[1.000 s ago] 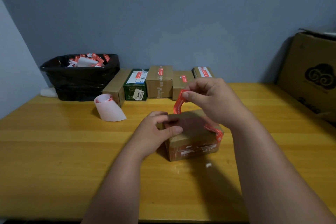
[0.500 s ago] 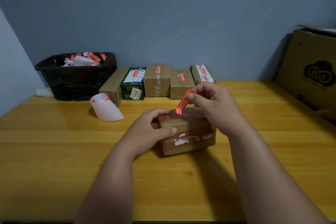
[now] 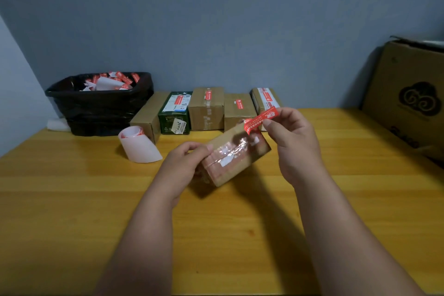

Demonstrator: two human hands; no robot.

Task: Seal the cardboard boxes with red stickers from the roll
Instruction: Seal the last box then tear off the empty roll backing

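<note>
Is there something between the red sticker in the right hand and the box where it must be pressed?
Nothing visible does. The right hand pinches the red sticker, one end already at the box that the left hand holds.

The left hand (image 3: 182, 166) grips the near-left end of a taped box (image 3: 236, 156), which is tilted up off the table (image 3: 72, 199) near its middle, while the right hand (image 3: 292, 137) pinches a red sticker (image 3: 260, 119) whose lower end touches the box's far top edge. A sticker roll (image 3: 139, 145) stands left of the hands, and five boxes (image 3: 206, 108) line the table's far edge beside a black bin (image 3: 101, 103) of scraps at the far-left corner. A big carton (image 3: 408, 101) sits at the right edge.
</note>
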